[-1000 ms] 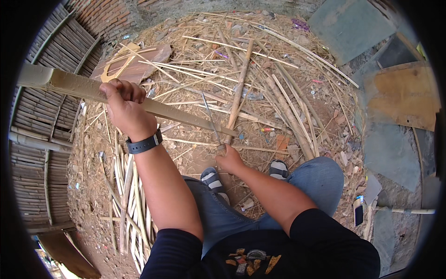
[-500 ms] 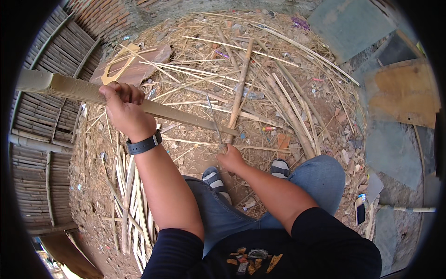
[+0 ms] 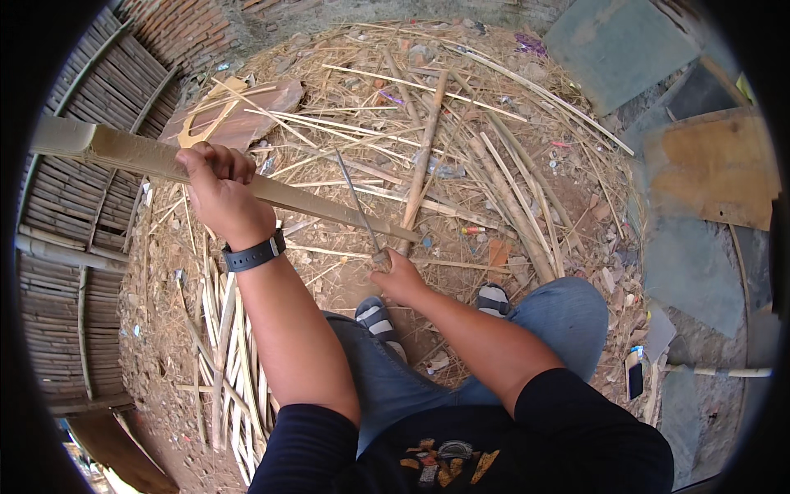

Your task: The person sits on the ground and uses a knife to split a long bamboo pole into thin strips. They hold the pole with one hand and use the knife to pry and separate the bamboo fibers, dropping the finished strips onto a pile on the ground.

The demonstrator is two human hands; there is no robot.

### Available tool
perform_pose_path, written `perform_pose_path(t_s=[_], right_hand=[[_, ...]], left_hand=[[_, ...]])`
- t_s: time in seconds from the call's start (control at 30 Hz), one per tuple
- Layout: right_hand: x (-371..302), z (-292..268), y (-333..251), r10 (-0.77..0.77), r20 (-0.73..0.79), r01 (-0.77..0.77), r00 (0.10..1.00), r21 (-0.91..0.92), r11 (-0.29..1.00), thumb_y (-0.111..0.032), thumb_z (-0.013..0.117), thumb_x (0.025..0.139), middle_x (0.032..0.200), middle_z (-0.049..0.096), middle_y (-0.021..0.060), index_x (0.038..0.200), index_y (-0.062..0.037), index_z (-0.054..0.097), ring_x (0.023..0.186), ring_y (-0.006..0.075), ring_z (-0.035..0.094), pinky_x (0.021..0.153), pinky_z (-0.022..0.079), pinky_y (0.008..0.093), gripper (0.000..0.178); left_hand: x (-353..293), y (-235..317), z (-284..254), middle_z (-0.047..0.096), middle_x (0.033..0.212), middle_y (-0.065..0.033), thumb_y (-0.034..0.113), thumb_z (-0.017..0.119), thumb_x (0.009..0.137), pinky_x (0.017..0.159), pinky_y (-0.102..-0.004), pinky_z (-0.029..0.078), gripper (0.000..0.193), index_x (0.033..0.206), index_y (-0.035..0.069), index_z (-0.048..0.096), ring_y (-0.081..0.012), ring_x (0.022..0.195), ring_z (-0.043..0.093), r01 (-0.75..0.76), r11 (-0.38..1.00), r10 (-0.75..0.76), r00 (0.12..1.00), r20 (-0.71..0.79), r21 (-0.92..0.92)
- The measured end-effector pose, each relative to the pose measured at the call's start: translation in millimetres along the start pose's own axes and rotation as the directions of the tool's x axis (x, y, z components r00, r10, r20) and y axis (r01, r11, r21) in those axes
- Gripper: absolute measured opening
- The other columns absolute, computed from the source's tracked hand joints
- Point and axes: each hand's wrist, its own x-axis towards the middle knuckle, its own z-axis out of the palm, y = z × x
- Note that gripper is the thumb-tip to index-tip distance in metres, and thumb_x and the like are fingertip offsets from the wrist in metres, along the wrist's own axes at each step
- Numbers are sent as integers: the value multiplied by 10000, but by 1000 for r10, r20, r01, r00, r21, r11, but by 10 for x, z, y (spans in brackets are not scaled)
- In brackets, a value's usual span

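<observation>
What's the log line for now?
left hand: grips bamboo | right hand: holds knife | knife/bamboo: cross in view, contact unclear

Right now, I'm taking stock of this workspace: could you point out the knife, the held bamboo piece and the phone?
Knife (image 3: 353, 191): head view, midway along the blade.
Bamboo piece (image 3: 298, 199): head view, its lower length.
Phone (image 3: 635, 381): head view, dark screen.

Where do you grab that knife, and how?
Probably by its handle, coming from the near side, a little from the right: the long, thin blade points away and leans left, so the handle end is closest. The right hand is wrapped around it there.
</observation>
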Motion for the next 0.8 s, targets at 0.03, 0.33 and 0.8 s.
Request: perform_pose_path(t_s=[0.03,0.33,0.8], right_hand=[[66,33,136,-68,-47,65,997,-55,996,-232,674,768,1027,671,251,1301,66,500,877,354,687,781,545,401,635],[113,53,238,-24,-35,25,999,32,999,-235,687,763,1005,649,240,1266,28,527,903,331,645,781,509,395,589],[228,66,528,-93,-144,82,985,-82,993,-218,692,791,838,661,173,1190,8,559,584,239,640,559,517,362,478]], left_hand=[[-11,1,28,354,651,32,443,471,1024,523,-240,266,340,881,135,481,-90,540,298,6,1000,-6,1000,3,-8],[-6,7,22,333,666,20,454,490,1015,523,-250,269,378,857,112,465,-98,557,298,-8,1000,8,1000,0,8],[4,-15,33,322,666,21,462,491,1014,520,-256,271,405,814,112,450,-101,554,304,-15,1000,15,1000,22,10]])
